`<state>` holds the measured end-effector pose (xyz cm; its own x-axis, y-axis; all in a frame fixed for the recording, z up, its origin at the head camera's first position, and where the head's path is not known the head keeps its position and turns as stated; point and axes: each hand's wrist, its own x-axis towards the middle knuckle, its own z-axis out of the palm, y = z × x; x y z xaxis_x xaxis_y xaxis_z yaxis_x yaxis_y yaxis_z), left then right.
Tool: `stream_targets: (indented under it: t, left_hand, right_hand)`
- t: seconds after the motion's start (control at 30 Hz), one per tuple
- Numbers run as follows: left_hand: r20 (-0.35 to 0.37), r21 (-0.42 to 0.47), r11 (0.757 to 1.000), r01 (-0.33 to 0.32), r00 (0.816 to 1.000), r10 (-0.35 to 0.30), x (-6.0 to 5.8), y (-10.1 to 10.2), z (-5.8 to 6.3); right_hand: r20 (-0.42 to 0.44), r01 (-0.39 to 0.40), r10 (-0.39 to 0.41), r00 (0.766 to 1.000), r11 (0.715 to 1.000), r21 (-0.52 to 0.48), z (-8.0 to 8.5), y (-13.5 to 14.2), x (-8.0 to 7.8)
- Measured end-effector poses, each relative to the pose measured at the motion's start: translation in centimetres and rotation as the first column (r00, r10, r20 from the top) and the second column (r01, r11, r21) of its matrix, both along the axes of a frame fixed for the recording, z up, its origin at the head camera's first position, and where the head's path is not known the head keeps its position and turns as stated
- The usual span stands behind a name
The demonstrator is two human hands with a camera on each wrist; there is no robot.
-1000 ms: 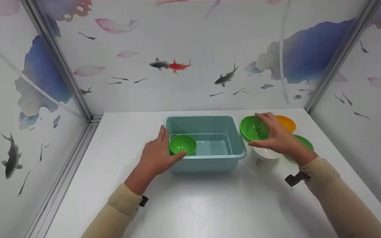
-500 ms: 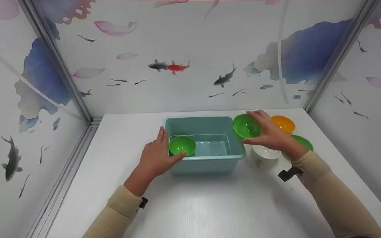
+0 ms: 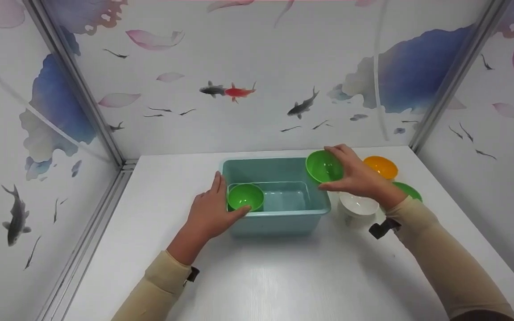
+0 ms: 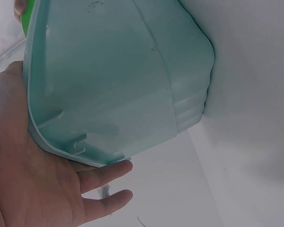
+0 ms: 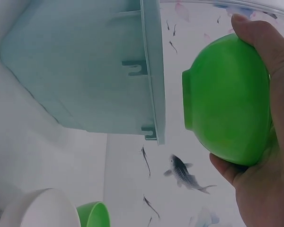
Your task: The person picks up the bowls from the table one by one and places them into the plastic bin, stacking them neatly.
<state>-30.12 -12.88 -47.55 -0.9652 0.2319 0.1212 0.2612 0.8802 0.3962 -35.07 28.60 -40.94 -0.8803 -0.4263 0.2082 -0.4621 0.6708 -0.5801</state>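
Observation:
A light blue-green plastic bin [image 3: 279, 223] stands on the white table. Inside its left end sits a green bowl [image 3: 245, 196]. My left hand [image 3: 212, 209] rests against the bin's left front corner, thumb over the front rim; the left wrist view shows straight fingers [image 4: 109, 175] beside the rim. A second green bowl [image 3: 321, 166] is gripped in my right hand [image 3: 355, 174] between thumb and fingers. It hangs tilted at the bin's right back corner. In the right wrist view this bowl [image 5: 229, 101] is apart from the bin wall [image 5: 94, 66].
Right of the bin, a white bowl [image 3: 358, 205] stands on the table, with an orange bowl [image 3: 382, 166] behind it. Another green bowl [image 3: 408, 191] is partly hidden by my right forearm. Printed wall panels [image 3: 257, 125] enclose the table at the back and sides.
My right hand has moved left with the green bowl, from beside the bin to its right back rim. The left hand stays in place at the bin.

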Motion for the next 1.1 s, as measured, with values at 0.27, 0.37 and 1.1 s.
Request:
stream_targets:
  t: [0.27, 0.37, 1.1]
  left_hand:
    - [-0.008, -0.01, 1.0, -0.001, 1.0, 0.001, 0.1, 0.0, -0.1]
    - [-0.011, -0.009, 1.0, 0.004, 1.0, -0.004, 0.1, -0.1, -0.1]
    - [-0.001, -0.007, 1.0, 0.004, 1.0, -0.004, -0.1, 0.0, -0.1]
  right_hand:
    - [-0.001, -0.051, 0.051, 0.999, 0.997, 0.053, 0.7, -1.5, -0.6]
    - [-0.006, -0.07, 0.071, 0.997, 0.995, 0.069, 1.1, -2.1, -0.9]
    - [0.049, -0.184, 0.179, 0.983, 0.972, 0.145, 2.8, -5.4, -3.1]
